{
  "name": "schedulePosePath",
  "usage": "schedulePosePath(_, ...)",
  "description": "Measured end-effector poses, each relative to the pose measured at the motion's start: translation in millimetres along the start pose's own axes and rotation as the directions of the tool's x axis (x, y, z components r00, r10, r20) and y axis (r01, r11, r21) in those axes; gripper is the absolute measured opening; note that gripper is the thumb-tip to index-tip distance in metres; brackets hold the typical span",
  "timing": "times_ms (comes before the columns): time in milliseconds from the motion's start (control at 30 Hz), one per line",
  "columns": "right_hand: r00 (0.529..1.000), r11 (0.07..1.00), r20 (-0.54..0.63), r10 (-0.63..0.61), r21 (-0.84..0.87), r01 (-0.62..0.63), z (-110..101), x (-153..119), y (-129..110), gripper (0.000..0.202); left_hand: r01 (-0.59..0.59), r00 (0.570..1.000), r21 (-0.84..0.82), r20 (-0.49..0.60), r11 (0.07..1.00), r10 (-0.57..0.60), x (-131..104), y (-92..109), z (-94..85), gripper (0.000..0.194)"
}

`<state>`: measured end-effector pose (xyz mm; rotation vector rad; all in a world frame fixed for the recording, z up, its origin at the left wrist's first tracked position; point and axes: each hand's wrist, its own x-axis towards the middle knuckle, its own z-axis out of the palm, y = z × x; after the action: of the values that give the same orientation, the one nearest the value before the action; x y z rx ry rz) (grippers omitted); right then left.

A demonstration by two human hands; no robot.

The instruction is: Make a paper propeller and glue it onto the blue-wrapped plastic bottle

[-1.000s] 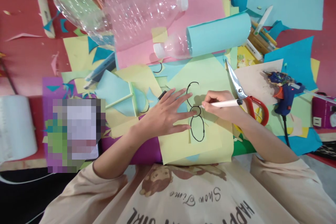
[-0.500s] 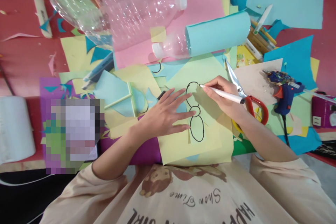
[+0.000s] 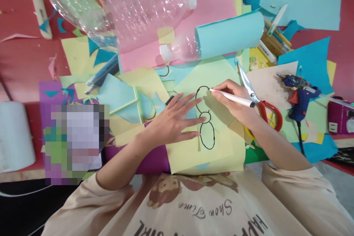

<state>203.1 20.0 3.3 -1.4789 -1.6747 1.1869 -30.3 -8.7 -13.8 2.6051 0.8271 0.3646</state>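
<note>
My right hand [image 3: 232,97] grips a white marker [image 3: 235,98], its tip at the upper right end of a black-outlined loop. The loop belongs to a bow-like drawing [image 3: 205,117] with a small circle in the middle and a closed oval below. It lies on pale green paper [image 3: 224,73]. Spread flat, my left hand [image 3: 177,118] rests on the paper just left of the drawing. A dark marker cap [image 3: 169,100] shows beyond its fingers. Beneath the green paper is a yellow sheet [image 3: 193,160].
Scissors with red handles [image 3: 269,116] lie beside my right forearm. A blue glue gun [image 3: 300,103] rests farther right. Clear plastic bottles [image 3: 149,18] and a bottle wrapped in light blue paper [image 3: 231,37] lie at the back. Paper scraps surround a light green T-shaped piece [image 3: 138,103].
The marker's rear end has tipped slightly toward the back, while its tip stays near the loop's upper right end. My left hand keeps its place.
</note>
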Motion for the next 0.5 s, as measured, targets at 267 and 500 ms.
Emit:
schedulePosePath(267,1.0,1.0,0.028,-0.009,-0.021,0.01,-2.8,-1.6,-2.3,0.02,0.01,1.0,-0.011,0.017,1.0,-0.01,0.5,0.2,-0.8,0.037)
schedulePosePath(500,0.998,1.0,0.055,-0.018,0.022,0.017,-6.3,-1.7,-1.3,0.022,-0.007,1.0,-0.001,-0.005,1.0,0.007,0.8,0.4,-0.7,0.036)
